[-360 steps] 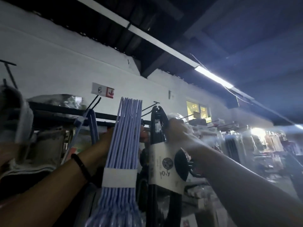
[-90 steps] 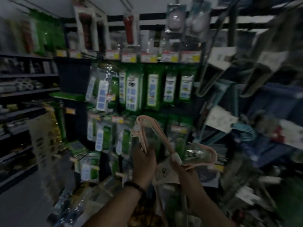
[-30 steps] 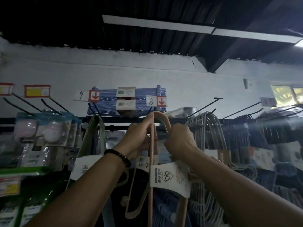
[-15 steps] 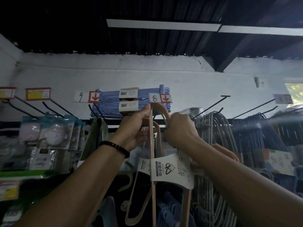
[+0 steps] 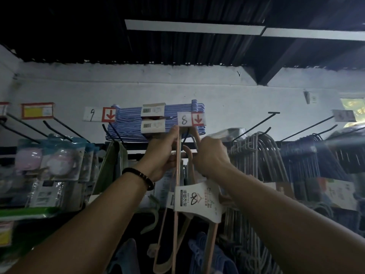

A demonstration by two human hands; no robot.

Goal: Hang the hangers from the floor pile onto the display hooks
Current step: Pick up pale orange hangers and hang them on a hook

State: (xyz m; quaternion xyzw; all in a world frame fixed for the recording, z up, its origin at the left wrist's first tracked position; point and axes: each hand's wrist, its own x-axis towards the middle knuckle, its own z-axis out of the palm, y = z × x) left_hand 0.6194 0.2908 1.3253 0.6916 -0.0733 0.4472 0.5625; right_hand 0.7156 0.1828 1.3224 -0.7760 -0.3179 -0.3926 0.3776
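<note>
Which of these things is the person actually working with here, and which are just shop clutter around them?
In use: left hand, right hand, pink hanger bundle, its paper label, the peg under tag 8.

Bystanders: blue hangers, grey hangers, tag 9, packaged goods.

I read the scene as dim. White wall (image 5: 197, 89) is the brightest surface; ceiling (image 5: 79, 26) near black. Right edge smears with blur; wide-angle bending at margins.

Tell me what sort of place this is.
Most likely a household-goods shop aisle: bundled blue hangers on wall display hooks, numbered arrow tags, and packaged goods hanging at left.
</note>
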